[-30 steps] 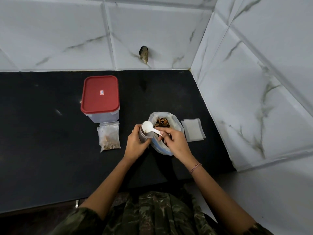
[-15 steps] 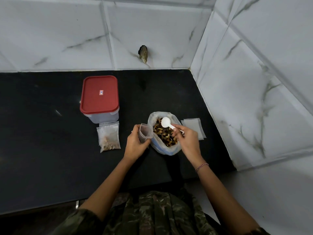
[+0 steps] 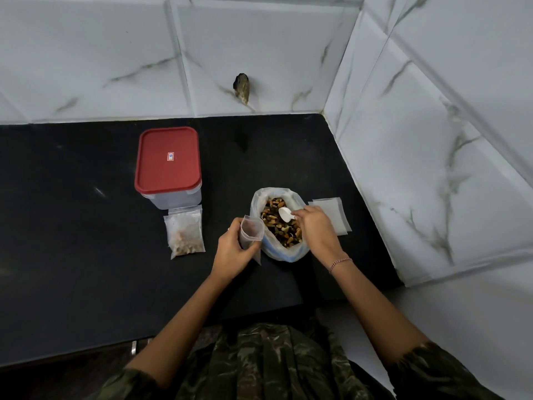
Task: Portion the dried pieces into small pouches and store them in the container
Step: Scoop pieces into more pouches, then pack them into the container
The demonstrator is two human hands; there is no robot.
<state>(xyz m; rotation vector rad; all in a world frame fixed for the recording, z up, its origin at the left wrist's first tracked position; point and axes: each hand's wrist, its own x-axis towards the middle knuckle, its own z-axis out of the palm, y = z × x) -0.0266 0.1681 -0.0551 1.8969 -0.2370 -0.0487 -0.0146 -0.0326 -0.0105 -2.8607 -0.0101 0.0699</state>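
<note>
Black stone surface (image 3: 86, 284) fills a corner of white marbled tiles (image 3: 259, 39). Filling is the step in hand. The left hand (image 3: 233, 252) holds an open pouch (image 3: 251, 229) upright just beside the bag (image 3: 259, 197), its fingers (image 3: 234, 226) curled round the lower half. Whether anything lies in the pouch is hard to tell. The right hand (image 3: 315, 229) pinches the handle of a white scoop (image 3: 285, 214), whose bowl rests on the dried pieces (image 3: 279, 232) in the bag.

Next, as I judge it, the scoop must dig in, lift level and cross the short gap to the pouch mouth. That mouth is narrow and soft, so a tilt could spill pieces onto the surface. Nothing seems to stand between bag and pouch.

One filled pouch (image 3: 186, 233) lies flat just in front of the container (image 3: 173, 199), seemingly touching it. The red lid (image 3: 168, 160) is on and must come off before anything is stored. A stack of empty pouches (image 3: 331, 215) lies right of the bag, partly behind the right hand.
</note>
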